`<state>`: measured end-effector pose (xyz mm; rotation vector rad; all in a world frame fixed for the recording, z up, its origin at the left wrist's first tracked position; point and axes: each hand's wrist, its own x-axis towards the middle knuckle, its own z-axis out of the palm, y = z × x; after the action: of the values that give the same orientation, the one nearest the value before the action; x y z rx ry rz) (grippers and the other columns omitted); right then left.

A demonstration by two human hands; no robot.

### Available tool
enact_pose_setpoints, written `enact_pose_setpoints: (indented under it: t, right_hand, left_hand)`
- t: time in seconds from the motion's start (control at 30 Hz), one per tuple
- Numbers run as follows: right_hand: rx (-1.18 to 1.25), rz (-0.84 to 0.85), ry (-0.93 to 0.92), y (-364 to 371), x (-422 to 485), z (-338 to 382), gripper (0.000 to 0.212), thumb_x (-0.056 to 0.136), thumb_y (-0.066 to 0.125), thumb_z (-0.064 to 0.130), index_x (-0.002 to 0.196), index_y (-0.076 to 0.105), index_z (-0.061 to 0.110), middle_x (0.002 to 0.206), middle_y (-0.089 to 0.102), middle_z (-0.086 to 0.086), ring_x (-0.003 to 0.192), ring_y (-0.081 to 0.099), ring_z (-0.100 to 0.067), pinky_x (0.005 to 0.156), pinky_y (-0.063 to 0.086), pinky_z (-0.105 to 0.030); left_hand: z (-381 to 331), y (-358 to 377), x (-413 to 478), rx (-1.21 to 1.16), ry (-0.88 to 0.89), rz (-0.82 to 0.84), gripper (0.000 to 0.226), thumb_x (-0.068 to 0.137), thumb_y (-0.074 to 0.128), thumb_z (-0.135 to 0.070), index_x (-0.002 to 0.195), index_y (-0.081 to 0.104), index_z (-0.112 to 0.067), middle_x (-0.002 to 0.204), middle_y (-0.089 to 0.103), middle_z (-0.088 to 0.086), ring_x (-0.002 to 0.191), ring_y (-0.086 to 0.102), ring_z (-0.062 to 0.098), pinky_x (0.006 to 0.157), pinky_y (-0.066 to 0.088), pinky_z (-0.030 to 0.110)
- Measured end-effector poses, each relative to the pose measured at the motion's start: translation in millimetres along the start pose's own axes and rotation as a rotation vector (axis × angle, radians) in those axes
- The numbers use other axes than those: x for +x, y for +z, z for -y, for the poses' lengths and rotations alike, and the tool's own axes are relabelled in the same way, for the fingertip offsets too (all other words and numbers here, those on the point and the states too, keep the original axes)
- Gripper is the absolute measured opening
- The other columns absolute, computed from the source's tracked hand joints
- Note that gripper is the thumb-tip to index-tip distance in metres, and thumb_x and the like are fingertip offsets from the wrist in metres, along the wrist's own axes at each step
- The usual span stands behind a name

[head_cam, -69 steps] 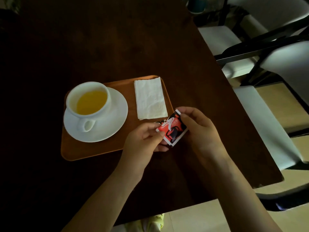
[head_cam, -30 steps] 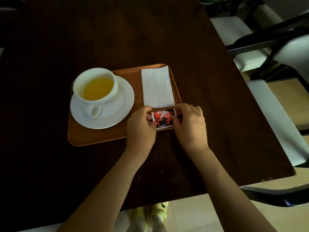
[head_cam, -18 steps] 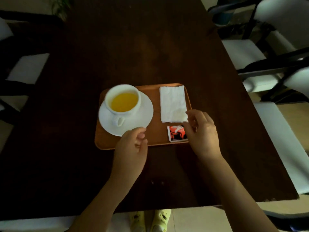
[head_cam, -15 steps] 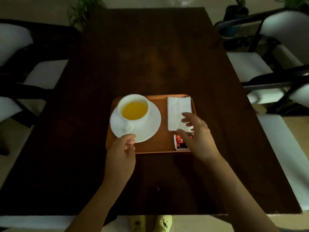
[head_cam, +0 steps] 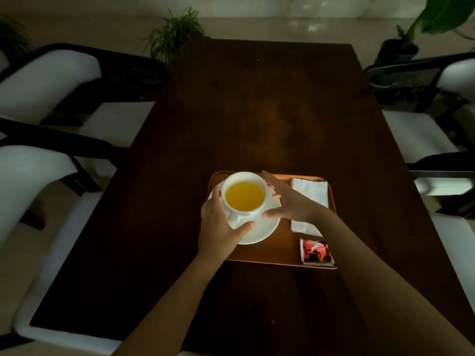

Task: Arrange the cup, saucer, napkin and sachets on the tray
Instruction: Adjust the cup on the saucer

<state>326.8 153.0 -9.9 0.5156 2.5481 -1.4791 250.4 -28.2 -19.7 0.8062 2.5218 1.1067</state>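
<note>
Counter (head_cam: 257, 119): a long dark wooden top runs away from you toward 12 o'clock, dimly lit.
Tray (head_cam: 282, 250): an orange-brown tray with rounded corners sits on the counter directly ahead of you, near your edge.
Cup (head_cam: 244, 196): a white cup of yellow-orange liquid stands upright on the saucer, in the tray's 9 o'clock half; its handle points toward you, at about 6 o'clock.
Saucer (head_cam: 264, 229): a white round saucer under the cup, resting on the tray.
Napkin (head_cam: 312, 190): a white folded napkin lies flat along the tray's 3 o'clock side; your right forearm crosses over its middle.
Sachet (head_cam: 316, 252): a red and black sachet with a white edge lies flat in the tray's 5 o'clock corner, just below the napkin. Whether it is one sachet or a small stack, you cannot tell from here.
Left hand (head_cam: 218, 227): your hand curves around the 9 o'clock side of the cup, fingers spread, thumb lying on the saucer near the handle.
Right hand (head_cam: 288, 201): your hand is opened wide at the cup's 3 o'clock side, fingertips against or very close to the cup wall, thumb near the saucer.
Chairs (head_cam: 46, 80): white-cushioned, dark-framed seats line both long sides of the counter.
Plants (head_cam: 177, 34): leafy potted plants stand beyond the far end, at 11 and 1 o'clock.
</note>
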Motion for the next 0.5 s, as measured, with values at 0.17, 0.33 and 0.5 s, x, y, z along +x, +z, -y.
enact_pose_setpoints:
  t: [0.17, 0.33, 0.5]
  right_hand:
    - [-0.016, 0.029, -0.039, -2.5, 11.0, -2.9, 0.094, 0.075, 0.074, 0.017, 0.145, 0.011, 0.023, 0.151, 0.027, -0.002, 0.131, 0.03, -0.014, 0.103, 0.03, -0.027]
    - [0.088, -0.008, -0.085, 2.4, 8.0, -4.9, 0.082, 0.074, 0.075, 0.013, 0.137, 0.025, 0.03, 0.135, 0.041, 0.01, 0.125, 0.039, -0.01, 0.098, 0.036, -0.016]
    - [0.118, -0.136, -0.065, 15.9, 1.0, -8.5, 0.087, 0.07, 0.078, 0.014, 0.137, 0.025, 0.031, 0.137, 0.04, 0.009, 0.124, 0.04, -0.01, 0.097, 0.039, -0.02]
  left_hand:
    - [7.3, 10.7, 11.6, -0.033, 0.026, -0.047, 0.105, 0.056, 0.083, -0.037, 0.14, 0.024, -0.014, 0.143, 0.037, 0.008, 0.133, 0.027, 0.025, 0.1, 0.036, 0.039]
    - [18.4, 12.8, 14.0, -0.107, 0.071, -0.042, 0.101, 0.055, 0.083, -0.034, 0.138, 0.026, -0.019, 0.142, 0.039, 0.004, 0.13, 0.03, 0.016, 0.098, 0.034, 0.032]
    - [26.0, 11.4, 16.3, -0.164, 0.085, -0.007, 0.097, 0.055, 0.083, -0.031, 0.136, 0.031, -0.021, 0.139, 0.041, 0.004, 0.124, 0.032, 0.008, 0.093, 0.034, 0.026]
